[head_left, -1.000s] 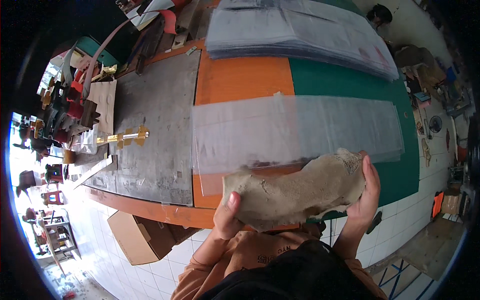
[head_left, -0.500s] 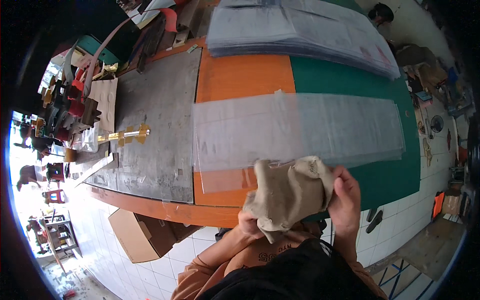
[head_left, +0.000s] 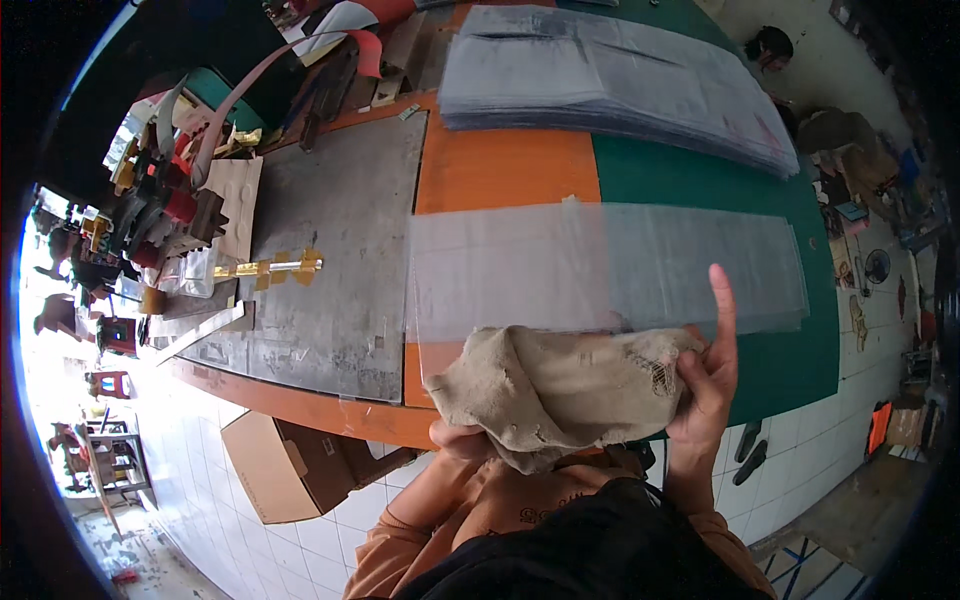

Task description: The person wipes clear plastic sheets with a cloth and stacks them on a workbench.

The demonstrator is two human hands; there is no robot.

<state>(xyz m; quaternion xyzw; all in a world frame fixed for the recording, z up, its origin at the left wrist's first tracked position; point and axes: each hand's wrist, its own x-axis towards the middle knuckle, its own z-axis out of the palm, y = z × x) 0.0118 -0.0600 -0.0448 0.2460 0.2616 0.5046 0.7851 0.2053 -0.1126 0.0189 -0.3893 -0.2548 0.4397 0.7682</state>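
A worn beige cloth (head_left: 575, 395), frayed and with a hole near its right end, is stretched between my two hands in front of my chest. My left hand (head_left: 459, 441) grips its lower left part, with most of the fingers hidden under the fabric. At the right end, my right hand (head_left: 708, 390) pinches the cloth between thumb and fingers while the index finger points away from me. Just beyond the cloth lie long clear plastic sheets (head_left: 690, 255) across the orange and green parts of the table; the cloth covers part of their near edge.
Farther back rests a thick stack of clear plastic sheets (head_left: 610, 65). To the left are a grey metal plate (head_left: 330, 200) and a machine with red parts (head_left: 170, 205). A cardboard box (head_left: 265, 465) stands on the tiled floor. A person's head (head_left: 770, 45) shows at the far right.
The cloth has been spread wider and flatter, its left end moving left with my left hand. My right index finger has straightened. The whole view has shifted slightly.
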